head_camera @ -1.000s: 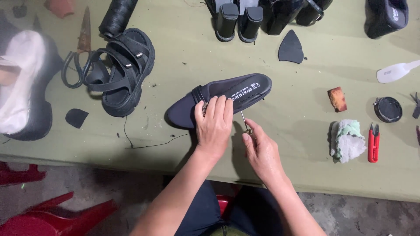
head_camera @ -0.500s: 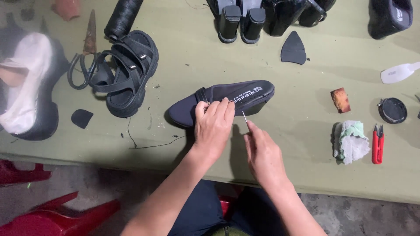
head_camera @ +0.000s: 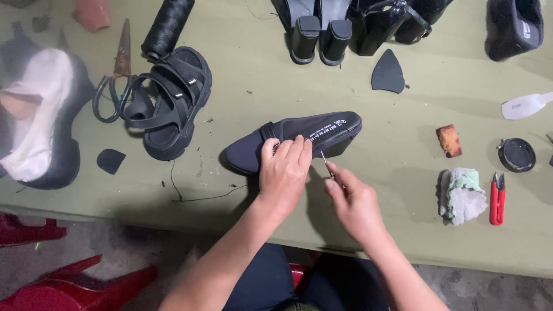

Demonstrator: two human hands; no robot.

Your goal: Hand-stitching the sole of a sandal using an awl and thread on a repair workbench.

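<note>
The left hand (head_camera: pixel 284 173) lay palm down on the near edge of a dark shoe (head_camera: pixel 299 138), fingers curled over its side and pressing it to the green table (head_camera: pixel 242 75); the shoe lay flat near the table's middle, toe to the left, heel to the right; the right hand (head_camera: pixel 354 201) was pinched shut on a thin metal needle (head_camera: pixel 325 162), its tip up against the shoe's near side just right of the left hand's fingers; whether the tip had entered the shoe could not be told.

Left of the shoe sat a black strapped sandal (head_camera: pixel 173 109), with a spool of black thread (head_camera: pixel 167 26) and rusty shears (head_camera: pixel 118 63) beside it; a loose black thread (head_camera: pixel 199 196) trailed across the table below the sandal; a small black patch (head_camera: pixel 110 160) lay near the front edge; at far left was a black shoe with a white lining (head_camera: pixel 34 115).

At the back stood black heeled shoes (head_camera: pixel 319 31), with a dark triangular cutout (head_camera: pixel 388 73) before them; to the right lay a brown block (head_camera: pixel 449 140), a crumpled cloth (head_camera: pixel 461 193), red snips (head_camera: pixel 497 197), a round black lid (head_camera: pixel 516 155) and a white scraper (head_camera: pixel 527 106); red plastic stools (head_camera: pixel 69 282) stood on the floor below.
</note>
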